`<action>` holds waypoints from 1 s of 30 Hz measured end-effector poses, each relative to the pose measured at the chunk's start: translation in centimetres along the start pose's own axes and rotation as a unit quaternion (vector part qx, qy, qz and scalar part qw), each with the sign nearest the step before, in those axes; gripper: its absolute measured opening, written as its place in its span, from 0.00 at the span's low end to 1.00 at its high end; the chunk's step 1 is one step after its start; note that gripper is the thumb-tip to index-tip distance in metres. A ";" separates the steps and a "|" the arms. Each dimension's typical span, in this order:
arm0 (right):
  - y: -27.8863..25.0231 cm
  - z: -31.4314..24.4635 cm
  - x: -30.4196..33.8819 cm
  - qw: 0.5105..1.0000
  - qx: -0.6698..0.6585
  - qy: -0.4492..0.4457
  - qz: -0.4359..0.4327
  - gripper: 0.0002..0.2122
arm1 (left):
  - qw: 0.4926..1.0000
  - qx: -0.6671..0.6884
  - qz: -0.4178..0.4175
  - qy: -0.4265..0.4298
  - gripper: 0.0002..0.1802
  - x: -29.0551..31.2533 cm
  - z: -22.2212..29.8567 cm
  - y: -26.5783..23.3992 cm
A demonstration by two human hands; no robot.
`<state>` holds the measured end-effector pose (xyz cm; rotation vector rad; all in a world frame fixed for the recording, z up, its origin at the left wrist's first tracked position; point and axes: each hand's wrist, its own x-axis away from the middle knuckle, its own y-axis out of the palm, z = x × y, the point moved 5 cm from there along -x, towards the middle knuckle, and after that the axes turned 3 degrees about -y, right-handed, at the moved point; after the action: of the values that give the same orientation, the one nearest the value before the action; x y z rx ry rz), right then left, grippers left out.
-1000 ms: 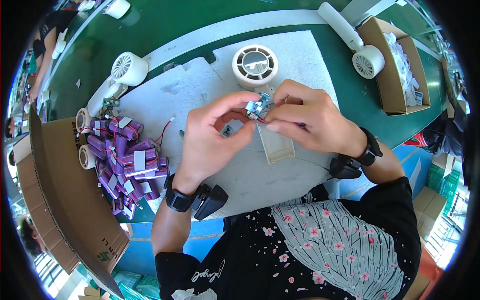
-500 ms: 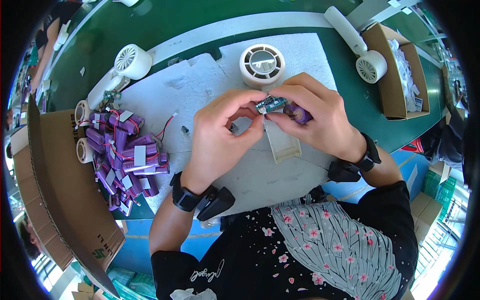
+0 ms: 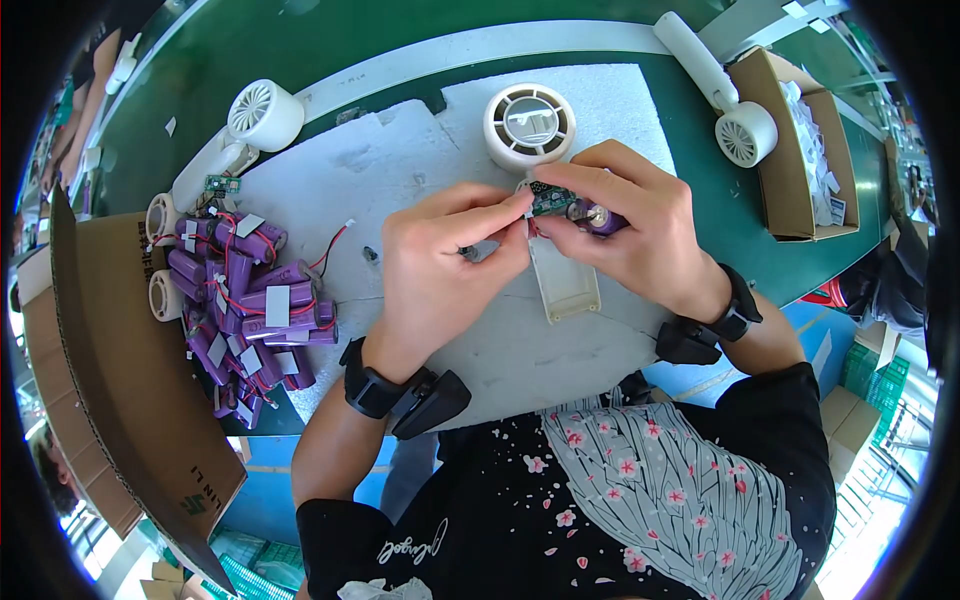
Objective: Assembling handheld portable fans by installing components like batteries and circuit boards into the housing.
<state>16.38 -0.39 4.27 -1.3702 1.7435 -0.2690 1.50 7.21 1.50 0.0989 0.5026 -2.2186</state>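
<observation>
My right hand (image 3: 635, 215) is closed around a purple battery cell (image 3: 607, 219) and pinches a small green circuit board (image 3: 552, 199) between thumb and forefinger. The fingertips of my left hand (image 3: 450, 245) press together at the board's left end; what they pinch there is too small to make out. A bit of red wire shows just below the fingertips. Under both hands lies a cream fan housing: its round fan head (image 3: 530, 122) points away from me, and its open, hollow handle (image 3: 568, 282) runs toward me.
White foam sheet (image 3: 450, 370) covers the green table. At left, many purple battery cells (image 3: 265, 300) with red wires lie by a cardboard box (image 3: 130, 300). White handheld fans (image 3: 266, 115) lie at far left and far right (image 3: 746, 134). A carton (image 3: 800, 150) of clear plastic pieces stands right.
The circuit board has turned so more of its flat face shows, and it sits slightly further right. My left fingertips have moved slightly at its left end.
</observation>
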 end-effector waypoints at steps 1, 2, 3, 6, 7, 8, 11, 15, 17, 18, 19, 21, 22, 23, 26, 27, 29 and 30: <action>0.0 0.0 0.0 1.000 0.002 0.002 0.000 0.18 | 1.000 0.000 0.001 -0.001 0.14 0.0 -0.1 0.0; 0.1 0.0 0.0 1.000 0.004 0.004 -0.001 0.18 | 1.000 0.002 0.003 0.007 0.14 0.0 -0.1 0.0; 0.1 0.0 0.0 1.000 0.002 0.003 -0.002 0.18 | 1.000 0.005 0.005 0.015 0.14 0.0 -0.1 0.0; 0.1 0.0 0.0 1.000 0.009 0.004 0.004 0.18 | 1.000 0.004 0.007 0.024 0.13 -0.1 0.0 -0.1; 0.2 0.0 0.0 1.000 0.009 0.004 0.002 0.18 | 1.000 0.000 0.005 0.026 0.13 -0.1 0.1 -0.1; 0.2 0.1 0.0 1.000 0.005 0.005 0.000 0.18 | 1.000 -0.005 0.004 0.028 0.13 -0.1 0.1 -0.1; 0.2 0.0 -0.1 1.000 -0.003 0.006 -0.003 0.18 | 0.999 0.033 0.011 0.007 0.14 0.0 -0.4 0.1; 0.2 -0.3 -0.2 0.999 -0.008 0.032 -0.002 0.17 | 0.996 0.086 0.003 -0.004 0.15 0.0 -0.4 0.3; 0.1 -0.2 -0.1 0.999 -0.009 0.053 0.000 0.16 | 0.995 0.103 -0.003 -0.004 0.16 0.0 -0.2 0.4; 0.1 -0.2 -0.1 0.998 -0.009 0.064 0.001 0.15 | 0.996 0.088 -0.018 -0.018 0.18 0.0 -0.2 0.6; 0.1 -0.2 -0.1 0.998 -0.010 0.065 0.000 0.15 | 0.996 0.072 -0.031 -0.032 0.19 0.0 -0.2 0.8; 0.1 -0.4 0.0 0.998 -0.009 0.065 0.002 0.14 | 0.996 0.056 -0.046 -0.047 0.21 0.2 -0.1 1.1; 0.1 -0.4 0.0 0.998 -0.008 0.066 0.003 0.13 | 0.996 0.048 -0.051 -0.058 0.21 0.3 -0.1 1.2; 0.1 -0.5 0.1 0.998 -0.009 0.067 0.003 0.13 | 0.995 0.040 -0.056 -0.068 0.21 0.4 -0.1 1.3; -0.1 -0.6 0.3 0.998 0.016 0.061 -0.016 0.13 | 0.994 0.032 -0.064 -0.085 0.21 0.5 -0.1 1.5; -0.1 -0.7 0.3 0.998 0.015 0.061 -0.018 0.13 | 0.993 0.033 -0.067 -0.091 0.21 0.6 -0.1 1.5; -0.2 -0.6 0.4 0.997 0.023 0.068 -0.029 0.13 | 0.992 0.033 -0.071 -0.097 0.21 0.6 -0.3 1.5; -0.3 -0.6 0.4 0.996 0.028 0.071 -0.034 0.13 | 0.992 0.046 -0.073 -0.088 0.22 0.5 -0.4 1.5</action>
<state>16.11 -1.03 4.60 -1.4015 1.7933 -0.4603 2.28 6.11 0.52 -0.0879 0.3195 -2.3665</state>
